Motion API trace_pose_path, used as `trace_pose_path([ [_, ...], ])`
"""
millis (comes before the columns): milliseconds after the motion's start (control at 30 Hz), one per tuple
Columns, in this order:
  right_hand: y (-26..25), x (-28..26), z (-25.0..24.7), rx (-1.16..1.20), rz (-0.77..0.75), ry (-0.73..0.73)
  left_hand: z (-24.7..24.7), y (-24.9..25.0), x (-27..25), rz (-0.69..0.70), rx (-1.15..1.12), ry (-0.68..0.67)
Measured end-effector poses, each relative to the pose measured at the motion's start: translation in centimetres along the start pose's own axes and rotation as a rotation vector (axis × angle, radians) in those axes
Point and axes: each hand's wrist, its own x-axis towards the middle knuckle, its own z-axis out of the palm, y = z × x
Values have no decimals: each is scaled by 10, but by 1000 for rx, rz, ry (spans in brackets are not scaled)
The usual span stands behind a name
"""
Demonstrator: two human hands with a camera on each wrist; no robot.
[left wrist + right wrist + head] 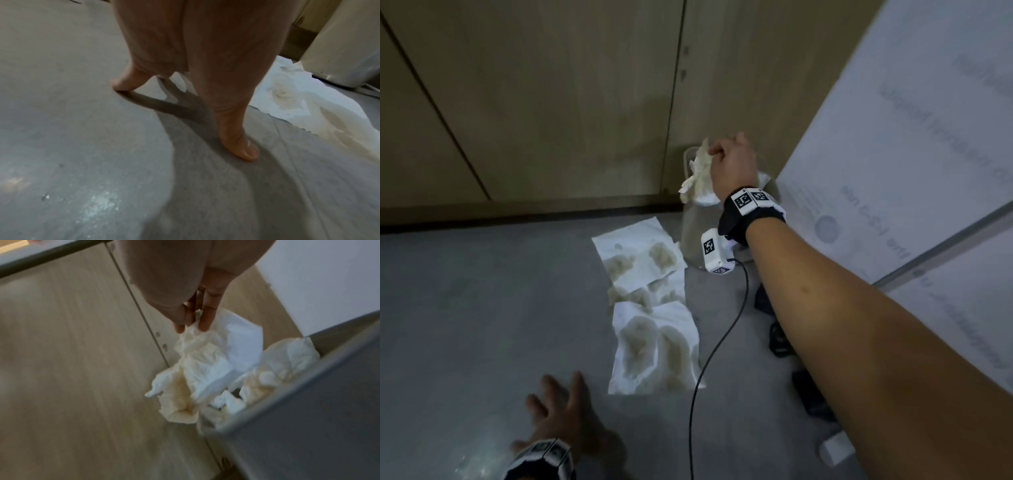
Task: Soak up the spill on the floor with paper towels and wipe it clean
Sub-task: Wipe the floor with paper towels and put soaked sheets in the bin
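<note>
My right hand [726, 156] pinches a crumpled, yellow-stained paper towel [697, 174] that hangs over the rim of a grey bin [693, 240]. In the right wrist view the fingertips [203, 324] grip the top of the wet towel [205, 366], which droops beside more used towels [283, 363] in the bin [308, 418]. Three soaked towels [650, 308] lie flat in a row on the grey floor [482, 308]. My left hand [565, 407] is spread, its fingertips [244, 151] pressing the floor to the left of the flat towels [308, 110].
Wooden cabinet doors [551, 102] rise behind the bin. A large white box [911, 154] stands at the right. A black cable [715, 342] runs from the wrist camera across the floor. Dark objects [780, 339] lie under my right forearm.
</note>
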Motion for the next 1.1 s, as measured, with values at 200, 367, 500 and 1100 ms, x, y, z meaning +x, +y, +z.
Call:
trace_pose_path([
  [200,34,50,-25,-100,81,75,10,7,3,-53,67,172],
  [367,48,54,-12,-209,157,-173,7,14,-1,-98,34,171],
  [500,41,43,7,-273,118,-187,2,7,5,-57,35,95],
  [1100,11,-174,157,-271,-215,-1058,-13,-2,5,39,29,-130],
])
